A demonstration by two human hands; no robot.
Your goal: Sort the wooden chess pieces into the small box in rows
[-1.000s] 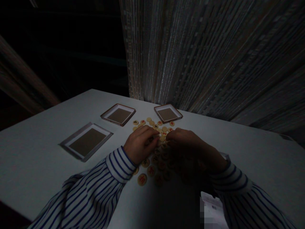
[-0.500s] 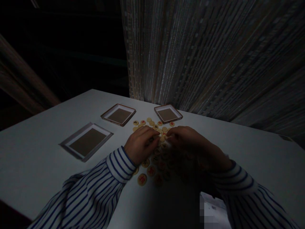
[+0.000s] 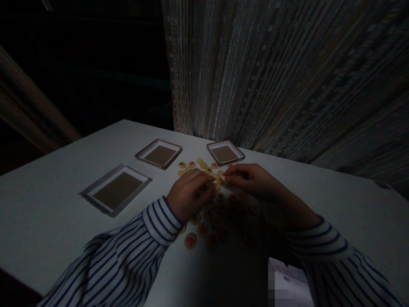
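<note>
Round wooden Chinese chess pieces (image 3: 191,241), marked with red or black characters, lie scattered between my hands and beyond them. My right hand (image 3: 252,181) pinches one pale chess piece (image 3: 223,178) between thumb and fingers, just above the others. Its face is turned so that I cannot read a character. My left hand (image 3: 190,194) rests low over the left side of the pieces. Its thumb and forefinger are curved but apart, with loose pieces showing behind the gap. Shadow under my right arm hides many of the nearer pieces.
Three shallow open boxes stand on the white table (image 3: 57,200): a near-left box (image 3: 111,213), a back-left box (image 3: 159,165) and a back-right box (image 3: 241,156). A bead-string curtain (image 3: 223,85) hangs behind the table. A bright, partly blurred object (image 3: 289,283) lies at the bottom right.
My right hand has turned and shifted slightly, and the piece in its fingertips shows more clearly. My left hand stays almost still. The scene has dimmed a little.
</note>
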